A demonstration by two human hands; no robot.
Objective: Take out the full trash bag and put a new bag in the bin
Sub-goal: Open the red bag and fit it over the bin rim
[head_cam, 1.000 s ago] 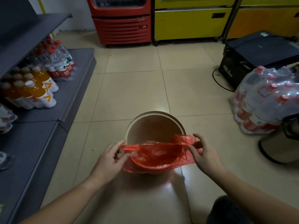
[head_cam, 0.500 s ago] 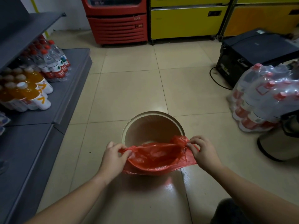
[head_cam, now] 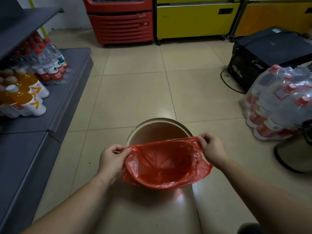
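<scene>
A round beige bin [head_cam: 143,124] stands on the tiled floor right below me, its far inside wall bare. A thin red plastic bag [head_cam: 162,164] hangs open over the near half of the bin, its near edge folded over the bin's rim. My left hand [head_cam: 111,159] pinches the bag's mouth at the left side. My right hand [head_cam: 211,149] pinches the mouth at the right side. Between them the far edge of the bag is stretched taut across the bin's opening. No full trash bag is in view.
Grey shelving [head_cam: 50,102] with water and orange drink bottles [head_cam: 33,92] runs along the left. A shrink-wrapped pack of bottles [head_cam: 278,102] and a black box [head_cam: 270,53] sit at the right, beside a fan base [head_cam: 293,156]. Red and yellow coolers [head_cam: 185,19] line the far wall.
Both hands have spread apart and lifted, so the bag's mouth has gone from bunched to wide open and taut over the bin.
</scene>
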